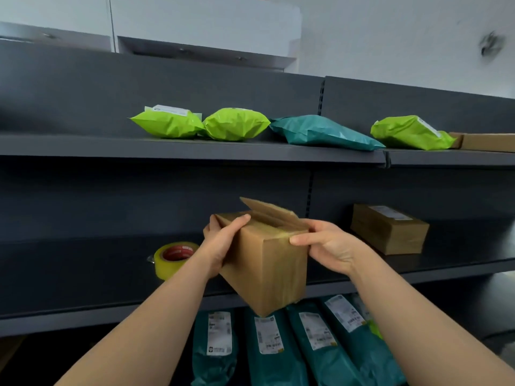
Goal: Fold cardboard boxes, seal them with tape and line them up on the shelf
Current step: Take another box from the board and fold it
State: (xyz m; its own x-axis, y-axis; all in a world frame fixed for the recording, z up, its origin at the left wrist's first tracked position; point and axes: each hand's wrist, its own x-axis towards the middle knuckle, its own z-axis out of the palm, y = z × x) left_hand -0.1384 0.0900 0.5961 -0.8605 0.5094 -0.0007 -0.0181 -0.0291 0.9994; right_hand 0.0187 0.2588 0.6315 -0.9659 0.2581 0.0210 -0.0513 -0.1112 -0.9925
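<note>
The left forearm (156, 316) and the right forearm (390, 316), both bare, reach up from the bottom edge and meet on a brown cardboard box (267, 268). The box is held in the air in front of the middle shelf (69, 285). It is tilted, and its lowest corner hangs past the shelf's front lip. The left hand (223, 243) grips the box's left end, with the thumb laid along the top edge and the fingers curled round the far corner. The right hand (328, 246) holds the right end, with the thumb pressed on the top corner and the fingers tucked behind the side. One top flap (267, 210) stands up at the back. A glossy band along the top near the right thumb may be clear tape, though blur makes that uncertain. On the middle shelf, just left of the left wrist, lies a tape roll (174, 257), yellowish with a red core. Well to the right on the same shelf sits a closed brown parcel (390, 229) with a white label on top. The upper shelf (167, 151) carries, from left to right, two lime-green mailer bags (167, 123) (235, 125) that touch each other, a teal mailer bag (320, 132) and another lime-green bag (412, 133). At the right edge lies a flat brown carton (487, 142). Below the middle shelf, under the held box, several teal labelled mailers (267, 352) stand side by side, each with a white label. Behind the shelving rises a pale wall (390, 37).
</note>
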